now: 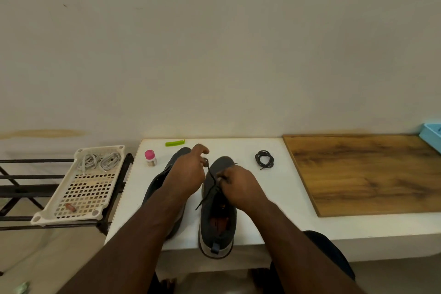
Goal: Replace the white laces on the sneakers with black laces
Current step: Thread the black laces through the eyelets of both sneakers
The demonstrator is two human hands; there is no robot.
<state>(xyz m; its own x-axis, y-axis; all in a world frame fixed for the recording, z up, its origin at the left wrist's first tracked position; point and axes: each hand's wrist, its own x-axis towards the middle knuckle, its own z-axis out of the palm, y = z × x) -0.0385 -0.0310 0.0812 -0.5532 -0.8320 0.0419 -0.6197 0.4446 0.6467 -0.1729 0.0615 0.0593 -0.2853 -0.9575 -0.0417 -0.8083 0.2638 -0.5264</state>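
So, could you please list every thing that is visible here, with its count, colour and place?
sneakers: two, dark grey, side by side on the white table, heels toward the person
black lace: one, being threaded into the right sneaker
spare black lace: one, coiled, on the table right of the sneakers
white laces: two bundles, in the tray
tray: one, cream, perforated, on the black rack at left
small bottle: one, pink cap, left of the sneakers
green clip: one, at the table's far edge
white table: one
wooden board: one, brown, at right
blue box: one, far right, partly seen
hands: left and right, each pinching the black lace
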